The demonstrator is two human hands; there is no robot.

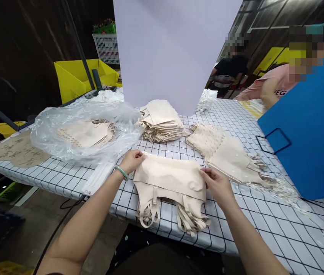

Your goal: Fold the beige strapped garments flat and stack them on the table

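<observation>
The left hand (132, 160) and the right hand (216, 183) each pinch, with closed fingers, one end of the beige garment stack (170, 179) lying between them on the counter (265, 221). Beyond the left hand, a clear plastic bag (64, 130) contains similar beige pieces. Farther away, a yellow bin (73, 78) stands; its contents are not visible.
</observation>
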